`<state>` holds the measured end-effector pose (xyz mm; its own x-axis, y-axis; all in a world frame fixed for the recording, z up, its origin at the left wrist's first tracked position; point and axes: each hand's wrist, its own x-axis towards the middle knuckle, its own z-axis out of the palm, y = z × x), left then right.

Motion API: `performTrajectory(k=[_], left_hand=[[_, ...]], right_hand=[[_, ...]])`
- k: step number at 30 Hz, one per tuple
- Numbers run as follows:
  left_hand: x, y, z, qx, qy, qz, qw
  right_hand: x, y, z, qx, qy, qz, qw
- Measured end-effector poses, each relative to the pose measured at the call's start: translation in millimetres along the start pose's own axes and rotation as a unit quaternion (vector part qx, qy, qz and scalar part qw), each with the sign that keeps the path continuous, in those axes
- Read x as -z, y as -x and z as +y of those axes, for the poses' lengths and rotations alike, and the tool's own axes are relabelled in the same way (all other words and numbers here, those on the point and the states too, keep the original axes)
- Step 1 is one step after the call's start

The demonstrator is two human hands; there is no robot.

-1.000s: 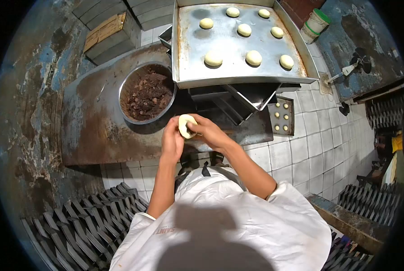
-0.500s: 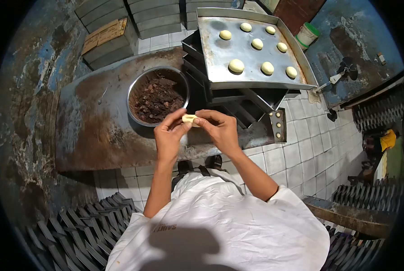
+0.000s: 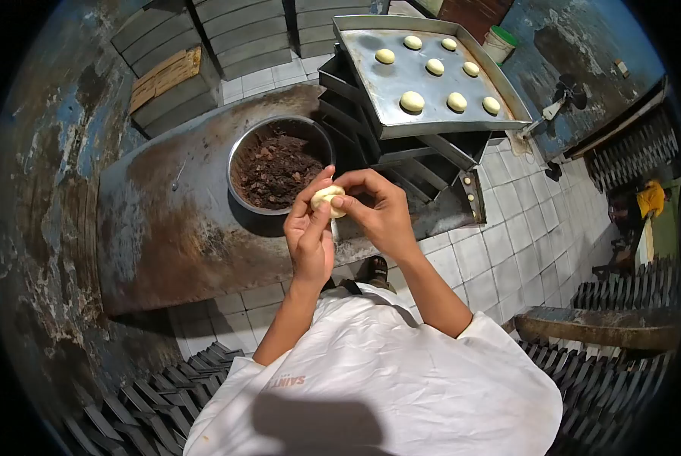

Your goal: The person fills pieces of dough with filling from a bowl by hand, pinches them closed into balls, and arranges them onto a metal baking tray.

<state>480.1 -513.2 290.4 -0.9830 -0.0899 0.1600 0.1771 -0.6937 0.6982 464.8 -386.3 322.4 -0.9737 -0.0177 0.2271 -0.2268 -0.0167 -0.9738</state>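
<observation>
A small pale piece of dough point(image 3: 328, 199) is pinched between the fingertips of both hands, its edge gathered into folds. My left hand point(image 3: 310, 235) supports it from the left, with the thumb pressed on its face. From the right, my right hand point(image 3: 382, 213) grips the same dough with thumb and forefinger. Just beyond my left hand stands a round metal bowl point(image 3: 241, 199) of dark brown, crumbly filling point(image 3: 279, 169). Whether any filling is inside the dough is hidden.
A metal tray point(image 3: 390, 76) with several round dough balls point(image 3: 434, 67) rests on stacked dark trays point(image 3: 431, 163) at the back right. The bowl stands on a worn table point(image 3: 173, 251). Metal boxes point(image 3: 241, 38) line the back, and a green-lidded bucket point(image 3: 500, 44) stands at the far right.
The dough has gone from an open, folded shape to a rounder, gathered one. My left hand has turned its palm more upward. The whole view has shifted slightly.
</observation>
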Motion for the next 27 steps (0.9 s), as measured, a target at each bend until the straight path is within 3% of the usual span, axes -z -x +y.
performTrajectory(k=[4, 7, 9, 11, 13, 14, 16, 17, 19, 20, 21, 23, 27], left_hand=[[12, -11, 2, 0.007, -0.015, 0.095, 0.995], [13, -17, 10, 0.017, -0.032, 0.108, 0.993], [9, -16, 11, 0.022, -0.028, 0.097, 0.995], [7, -17, 9, -0.043, -0.067, 0.042, 0.996], [10, -20, 15, -0.036, -0.085, 0.003, 0.996], [9, -20, 18, -0.033, -0.076, -0.051, 0.995], [9, -23, 27, -0.024, -0.091, -0.154, 0.984], [7, -23, 30, -0.025, -0.092, -0.156, 0.983], [0, -26, 31, 0.061, 0.04, -0.108, 0.991], [-2, -25, 29, 0.073, 0.047, -0.05, 0.995], [4, -25, 27, 0.072, 0.049, -0.055, 0.995], [24, -26, 21, 0.175, -0.005, 0.06, 0.983], [20, -27, 21, 0.144, 0.013, 0.075, 0.987]], right_hand=[[-15, 8, 1, 0.049, 0.091, -0.01, 0.995], [-28, 14, -11, 0.075, 0.102, 0.005, 0.992], [-22, 12, 1, 0.136, 0.22, -0.001, 0.966], [-19, 6, 0, 0.152, 0.239, 0.016, 0.959], [-19, -5, -15, 0.161, 0.199, 0.052, 0.965], [-22, -7, -25, 0.124, 0.092, 0.055, 0.986], [-19, -7, -22, 0.081, 0.071, 0.04, 0.993], [-16, -8, -20, 0.036, 0.05, 0.023, 0.998], [-15, -9, -21, 0.062, 0.091, 0.018, 0.994], [-17, -8, -23, 0.046, 0.109, 0.037, 0.992], [-18, -8, -24, 0.03, 0.128, 0.056, 0.99], [-16, -7, -22, 0.053, 0.131, 0.008, 0.99], [-16, -2, -5, 0.16, 0.272, -0.005, 0.949]])
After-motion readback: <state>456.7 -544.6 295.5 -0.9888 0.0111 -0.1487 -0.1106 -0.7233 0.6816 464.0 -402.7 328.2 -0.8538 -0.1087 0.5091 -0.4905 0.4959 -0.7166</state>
